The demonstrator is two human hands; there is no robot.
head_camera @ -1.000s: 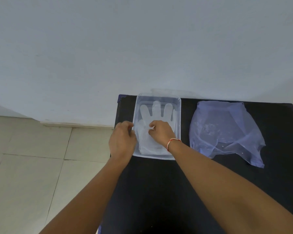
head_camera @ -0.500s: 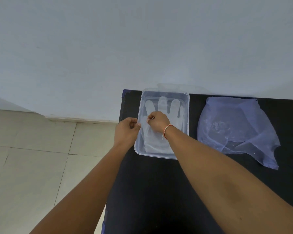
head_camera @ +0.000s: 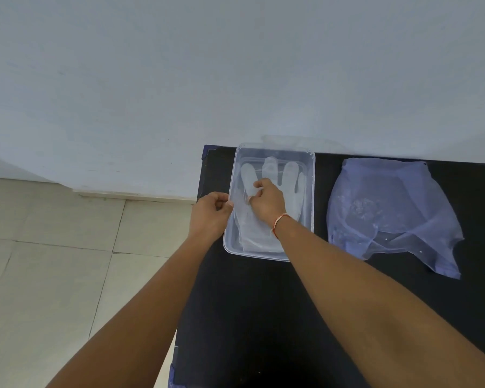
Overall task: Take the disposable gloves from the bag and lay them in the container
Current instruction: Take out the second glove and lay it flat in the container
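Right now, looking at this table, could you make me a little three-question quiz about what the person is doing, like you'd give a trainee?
1. True or false: the clear container sits to the left of the bluish plastic bag on the black table.
2. Which hand is inside the container, resting on the glove? A) left hand B) right hand C) neither
3. Fill in: the left hand is at the container's ____ rim.

Key
1. True.
2. B: the right hand, with a thread band on its wrist, pinches the glove laid flat in the container.
3. Left; the fingers are closed at that edge, apparently on thin plastic, though the exact hold is unclear.
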